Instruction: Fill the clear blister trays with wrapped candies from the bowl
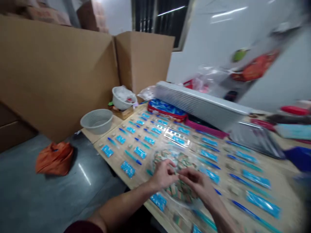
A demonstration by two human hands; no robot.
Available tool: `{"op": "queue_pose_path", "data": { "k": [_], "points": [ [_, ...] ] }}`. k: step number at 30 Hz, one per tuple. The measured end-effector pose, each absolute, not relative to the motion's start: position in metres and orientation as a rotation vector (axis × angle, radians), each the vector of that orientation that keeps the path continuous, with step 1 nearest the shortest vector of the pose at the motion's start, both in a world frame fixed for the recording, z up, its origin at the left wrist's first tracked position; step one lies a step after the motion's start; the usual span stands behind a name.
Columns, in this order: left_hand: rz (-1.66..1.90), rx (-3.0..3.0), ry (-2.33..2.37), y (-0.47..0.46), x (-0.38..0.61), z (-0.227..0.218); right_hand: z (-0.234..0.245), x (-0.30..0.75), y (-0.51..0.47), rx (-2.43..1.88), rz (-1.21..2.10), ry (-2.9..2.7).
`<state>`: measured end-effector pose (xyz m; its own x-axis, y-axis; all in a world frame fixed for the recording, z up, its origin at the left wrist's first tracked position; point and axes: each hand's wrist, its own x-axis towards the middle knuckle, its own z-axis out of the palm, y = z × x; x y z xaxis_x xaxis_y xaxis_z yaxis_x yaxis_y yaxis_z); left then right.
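A round clear container full of small flat pieces, patterned green, white and tan, sits on the table before me. My left hand and my right hand are above it, fingertips nearly touching each other. Both hands are closed in a pinch; anything between the fingertips is too small and blurred to name. Around the container lie rows of blue-capped pens, each beside a shiny blue packet. Small pale pieces lie among them.
A grey basin stands at the table's left corner, with a white basin behind it. A red-rimmed tray of blue items and a long grey ribbed panel line the back. Cardboard rises at left; an orange bag lies on the floor.
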<state>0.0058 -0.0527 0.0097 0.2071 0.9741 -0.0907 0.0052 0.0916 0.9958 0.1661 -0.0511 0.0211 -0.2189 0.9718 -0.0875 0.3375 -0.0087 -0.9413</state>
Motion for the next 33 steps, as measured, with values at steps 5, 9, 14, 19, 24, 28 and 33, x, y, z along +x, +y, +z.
{"op": "queue_pose_path", "data": {
  "k": [5, 9, 14, 19, 24, 28, 33],
  "points": [
    [0.957, 1.229, 1.123, -0.054, -0.009, 0.011, 0.035, 0.157, -0.041, -1.398, 1.368, -1.799],
    [0.963, 1.143, 1.089, -0.054, -0.031, 0.02, 0.052, 0.132, -0.032, -1.391, 1.407, -1.903],
    [1.137, 0.945, 1.094, -0.058, -0.079, 0.029, 0.065, 0.074, -0.019, -1.286, 1.367, -1.958],
    [1.401, 0.738, 1.246, -0.073, -0.145, 0.022, 0.045, 0.002, -0.008, -1.221, 1.504, -1.801],
    [1.879, 0.39, 1.402, -0.093, -0.203, 0.003, 0.003, -0.063, -0.006, -1.215, 1.68, -1.571],
    [1.914, 0.319, 1.391, -0.104, -0.216, -0.014, -0.019, -0.094, -0.012, -1.281, 1.547, -1.72],
    [1.87, 0.414, 1.404, -0.11, -0.21, -0.03, -0.018, -0.109, -0.024, -1.304, 0.994, -2.096]
  ]
}}
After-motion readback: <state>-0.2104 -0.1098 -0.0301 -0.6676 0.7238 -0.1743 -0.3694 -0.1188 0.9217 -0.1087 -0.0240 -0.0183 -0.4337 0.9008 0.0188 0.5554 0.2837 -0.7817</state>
